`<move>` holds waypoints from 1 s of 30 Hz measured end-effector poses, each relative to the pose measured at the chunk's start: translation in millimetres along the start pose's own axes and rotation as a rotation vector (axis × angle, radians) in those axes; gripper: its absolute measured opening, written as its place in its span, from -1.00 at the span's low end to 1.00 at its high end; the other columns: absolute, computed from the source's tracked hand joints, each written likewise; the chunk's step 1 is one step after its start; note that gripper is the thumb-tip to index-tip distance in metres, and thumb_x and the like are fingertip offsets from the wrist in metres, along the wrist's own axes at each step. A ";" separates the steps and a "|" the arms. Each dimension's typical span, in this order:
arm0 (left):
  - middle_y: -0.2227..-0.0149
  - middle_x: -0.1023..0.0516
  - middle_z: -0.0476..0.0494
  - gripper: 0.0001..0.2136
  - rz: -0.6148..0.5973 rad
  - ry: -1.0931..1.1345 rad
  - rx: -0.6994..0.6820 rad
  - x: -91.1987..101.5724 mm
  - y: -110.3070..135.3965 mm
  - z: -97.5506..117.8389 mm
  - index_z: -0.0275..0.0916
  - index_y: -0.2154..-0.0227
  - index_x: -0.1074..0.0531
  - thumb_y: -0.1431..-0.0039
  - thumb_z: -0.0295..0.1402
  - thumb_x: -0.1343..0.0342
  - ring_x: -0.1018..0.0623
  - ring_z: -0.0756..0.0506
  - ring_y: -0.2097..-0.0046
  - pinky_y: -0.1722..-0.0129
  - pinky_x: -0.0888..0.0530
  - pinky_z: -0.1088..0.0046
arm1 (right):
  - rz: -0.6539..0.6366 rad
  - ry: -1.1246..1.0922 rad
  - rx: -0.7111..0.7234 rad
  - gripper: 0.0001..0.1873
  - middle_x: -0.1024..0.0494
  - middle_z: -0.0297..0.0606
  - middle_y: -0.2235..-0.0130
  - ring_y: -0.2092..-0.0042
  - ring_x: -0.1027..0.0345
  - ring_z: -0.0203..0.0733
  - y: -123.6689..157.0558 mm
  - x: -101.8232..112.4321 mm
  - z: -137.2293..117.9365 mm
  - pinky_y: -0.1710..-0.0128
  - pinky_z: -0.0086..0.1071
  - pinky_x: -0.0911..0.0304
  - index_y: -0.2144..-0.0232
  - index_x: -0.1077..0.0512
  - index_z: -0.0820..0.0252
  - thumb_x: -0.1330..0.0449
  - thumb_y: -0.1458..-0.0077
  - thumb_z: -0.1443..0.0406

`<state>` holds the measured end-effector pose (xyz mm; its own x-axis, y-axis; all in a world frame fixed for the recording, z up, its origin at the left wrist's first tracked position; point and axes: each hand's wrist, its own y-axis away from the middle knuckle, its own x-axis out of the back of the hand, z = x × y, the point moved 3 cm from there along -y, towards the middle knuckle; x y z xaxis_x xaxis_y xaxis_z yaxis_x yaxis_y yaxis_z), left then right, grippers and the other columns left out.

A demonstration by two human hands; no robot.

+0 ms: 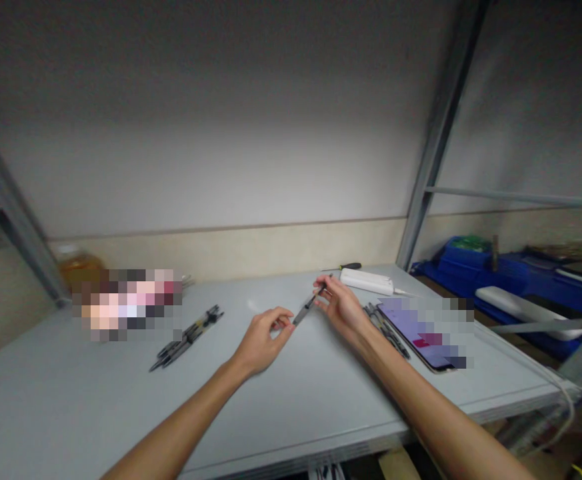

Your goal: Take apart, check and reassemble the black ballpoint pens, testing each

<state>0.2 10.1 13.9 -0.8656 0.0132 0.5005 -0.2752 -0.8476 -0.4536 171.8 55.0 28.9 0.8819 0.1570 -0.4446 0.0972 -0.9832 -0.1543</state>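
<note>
- The pen (303, 313) is the piece in hand, held slantwise above the middle of the table (291, 407), its near end to the left and its far end to the right
- The left hand (265, 339) pinches the near end between thumb and fingers
- The right hand (341, 304) has its fingers curled about the darker far end, gripping it
- Work on this one looks under way, as a judgement: both hands are on it, and it is not set down; whether its parts are joined or coming apart is too small to tell
- To the left lies a bunch of pens (188, 339), side by side, well apart from the left hand
- To the right, partly behind the right forearm, lies a second row of pens (387, 331), just beside a flat screen device (418, 337)
- One group may be done and the other left, but nothing visible settles which, and the overlapping pens cannot be counted surely
- Farther off, a white power strip (367, 281) and a screwdriver (349, 267) lie untouched
</note>
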 end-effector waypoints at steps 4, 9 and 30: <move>0.43 -0.49 -0.10 -0.84 0.014 -0.023 -0.009 2.8 -0.3 -4.2 -0.23 0.35 -0.45 -0.03 -0.30 -0.07 -0.44 -0.06 0.35 0.28 -0.32 0.46 | -0.040 -0.135 -0.079 -0.78 -0.16 -0.46 0.62 0.57 -0.11 -0.33 -7.7 -4.2 -18.0 0.46 -0.40 -0.20 0.46 -0.25 0.11 -0.06 0.00 0.09; 0.49 -0.46 -0.08 -0.87 0.020 -0.105 -0.029 6.0 -0.7 -8.9 -0.22 0.43 -0.45 -0.05 -0.32 -0.03 -0.41 -0.05 0.40 0.34 -0.30 0.47 | -0.130 -0.169 -0.210 -0.59 0.10 -0.52 0.71 0.70 0.27 -0.40 -10.4 -14.9 -31.4 0.74 -0.51 0.17 0.66 -0.02 0.12 0.15 -0.08 0.02; 0.54 -0.40 -0.04 -0.81 -0.110 -0.331 -0.049 4.6 -0.1 -11.7 -0.25 0.51 -0.38 -0.12 -0.38 0.09 -0.37 -0.01 0.43 0.39 -0.25 0.50 | -0.077 -0.339 -0.367 -0.64 0.17 -0.54 0.77 0.69 0.46 -0.43 -9.7 -24.3 -35.6 0.80 -0.57 0.42 0.74 0.03 0.14 0.11 0.00 0.16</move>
<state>-8.6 16.5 7.6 -0.6492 -0.0764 0.7568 -0.3863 -0.8240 -0.4145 165.8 57.4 72.6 0.6723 0.1917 -0.7150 0.3653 -0.9260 0.0953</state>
